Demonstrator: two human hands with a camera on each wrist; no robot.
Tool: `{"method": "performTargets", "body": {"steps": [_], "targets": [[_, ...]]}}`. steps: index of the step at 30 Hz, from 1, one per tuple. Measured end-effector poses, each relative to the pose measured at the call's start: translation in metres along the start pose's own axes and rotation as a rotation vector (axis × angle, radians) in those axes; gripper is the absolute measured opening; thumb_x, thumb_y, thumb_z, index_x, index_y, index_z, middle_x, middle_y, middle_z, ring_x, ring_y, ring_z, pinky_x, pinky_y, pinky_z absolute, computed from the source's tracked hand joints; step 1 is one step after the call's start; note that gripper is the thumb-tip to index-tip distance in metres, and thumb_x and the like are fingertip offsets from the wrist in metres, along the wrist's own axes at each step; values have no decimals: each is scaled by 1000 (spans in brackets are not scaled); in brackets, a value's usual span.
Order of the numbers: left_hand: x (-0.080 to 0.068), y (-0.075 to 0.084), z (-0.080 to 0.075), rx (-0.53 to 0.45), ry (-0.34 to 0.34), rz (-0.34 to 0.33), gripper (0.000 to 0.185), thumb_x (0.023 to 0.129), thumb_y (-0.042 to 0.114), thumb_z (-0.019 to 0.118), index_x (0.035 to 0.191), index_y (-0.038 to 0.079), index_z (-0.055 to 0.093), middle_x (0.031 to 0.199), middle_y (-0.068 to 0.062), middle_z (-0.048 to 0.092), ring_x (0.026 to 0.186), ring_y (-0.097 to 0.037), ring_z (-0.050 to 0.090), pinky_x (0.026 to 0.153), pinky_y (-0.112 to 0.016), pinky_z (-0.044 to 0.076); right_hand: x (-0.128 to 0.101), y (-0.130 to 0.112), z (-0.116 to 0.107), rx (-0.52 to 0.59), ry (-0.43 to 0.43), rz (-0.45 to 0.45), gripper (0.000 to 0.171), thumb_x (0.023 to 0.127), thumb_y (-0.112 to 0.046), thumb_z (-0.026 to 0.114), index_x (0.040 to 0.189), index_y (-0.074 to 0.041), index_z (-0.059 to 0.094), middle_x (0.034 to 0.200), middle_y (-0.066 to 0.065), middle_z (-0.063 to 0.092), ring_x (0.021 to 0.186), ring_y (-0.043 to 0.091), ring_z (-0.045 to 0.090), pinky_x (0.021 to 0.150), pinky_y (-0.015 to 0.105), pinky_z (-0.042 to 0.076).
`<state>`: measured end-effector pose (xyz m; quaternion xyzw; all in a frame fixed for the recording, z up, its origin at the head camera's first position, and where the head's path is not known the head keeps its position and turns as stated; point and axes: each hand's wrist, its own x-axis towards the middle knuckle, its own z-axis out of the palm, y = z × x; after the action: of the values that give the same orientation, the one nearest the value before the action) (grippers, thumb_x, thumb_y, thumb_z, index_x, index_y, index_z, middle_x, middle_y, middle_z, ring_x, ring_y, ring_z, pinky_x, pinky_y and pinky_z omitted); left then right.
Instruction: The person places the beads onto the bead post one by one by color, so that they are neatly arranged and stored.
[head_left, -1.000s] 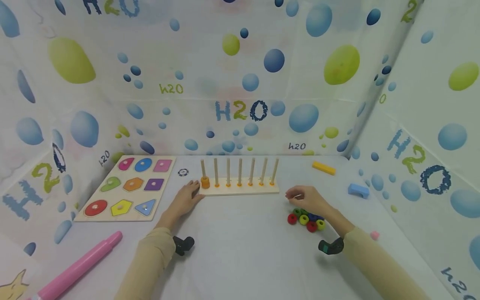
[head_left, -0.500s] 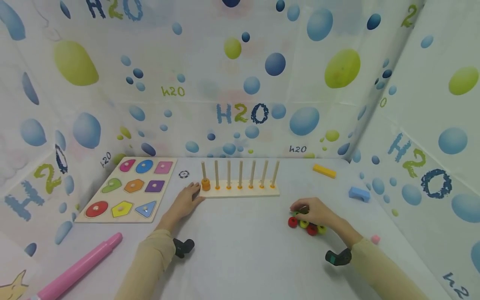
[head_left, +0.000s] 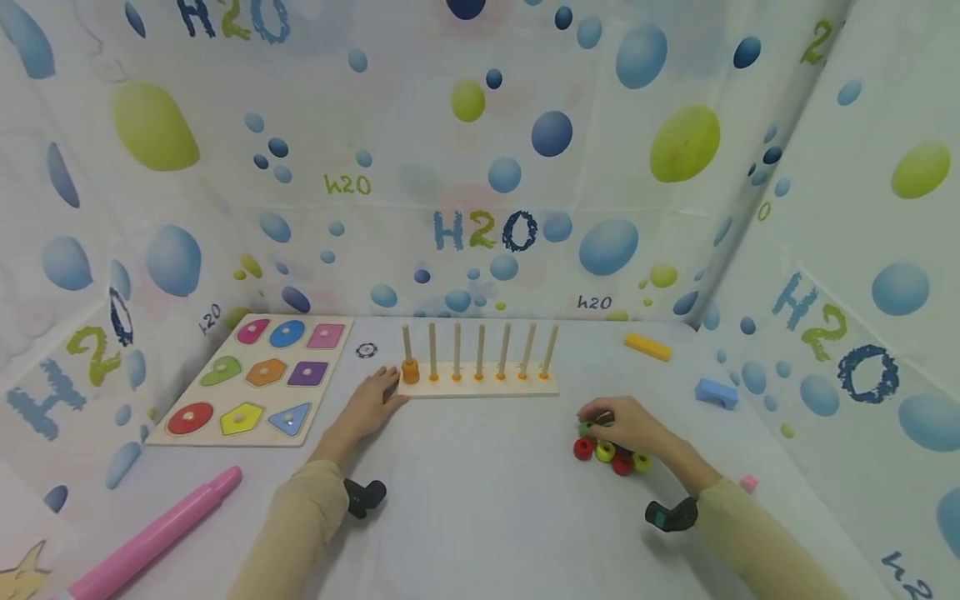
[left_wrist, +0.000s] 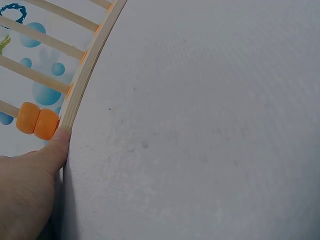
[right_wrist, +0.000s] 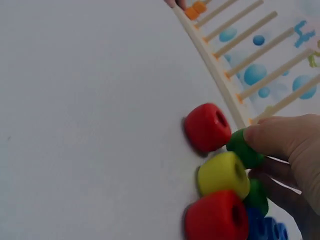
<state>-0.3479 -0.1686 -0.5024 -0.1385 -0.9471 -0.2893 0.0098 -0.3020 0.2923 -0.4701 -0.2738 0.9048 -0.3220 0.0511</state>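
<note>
At the near left of the white table [head_left: 480, 517] we saw a thick pink pen [head_left: 153, 533] lying aslant and, over on the right, a pink object [head_left: 749, 483] too small to identify. Beyond, right of centre, we found a cluster of red beads [head_left: 582, 449], yellow beads [head_left: 604, 451] and blue beads [right_wrist: 256, 224]; there the right hand [head_left: 626, 423] had its thumb and fingers curled, pinching a green bead [right_wrist: 245, 150] just beside a red one. Slightly farther off, the left hand [head_left: 367, 407] rested at the left end of the peg rack [head_left: 480, 386], its fingers relaxed and nearly straight, its thumb touching the base [left_wrist: 89, 65]. To its left lay the shape board [head_left: 240, 393]; well to the right, a blue block [head_left: 717, 393]. Seven pegs [head_left: 481, 350] stood on the rack, the leftmost carrying two orange beads [head_left: 410, 372]. Farther back we noticed a yellow block [head_left: 648, 347], then the bubble-patterned backdrop [head_left: 405, 108].
</note>
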Motion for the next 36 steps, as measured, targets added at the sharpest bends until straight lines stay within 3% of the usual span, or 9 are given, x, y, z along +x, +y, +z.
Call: {"method": "performTargets", "body": {"steps": [7,20,29,36], "targets": [[1,-2,1,10,11,14,60,95,28,58,140,-5,38,147,-22,33,138,-40,20,114,-55,13,32,-20,-7,25,140,-107,24,86,-5,66,110,-1,66,104,4,68,95,17,64,83,29,56],[2,-4,2,-5,19,34,60,94,27,59,139,-6,39,146,-22,34,137,-41,21,113,-55,14,122,-101,-8,80,305,-258,25,86,-3,66,111,1,63,104,7,67,94,16,65,83,22,54],[1,-6,1,4,23,44,59,94,26,59,138,-7,40,145,-23,35,137,-41,22,114,-53,13,181,-141,16,153,339,-329,27,87,-2,66,113,3,62,106,14,68,93,19,66,82,18,54],[1,-5,1,-3,17,38,58,94,25,59,139,-6,40,146,-22,35,138,-40,23,114,-53,14,209,-161,38,161,342,-348,35,88,0,64,121,5,55,107,16,67,95,22,66,82,17,53]]}}
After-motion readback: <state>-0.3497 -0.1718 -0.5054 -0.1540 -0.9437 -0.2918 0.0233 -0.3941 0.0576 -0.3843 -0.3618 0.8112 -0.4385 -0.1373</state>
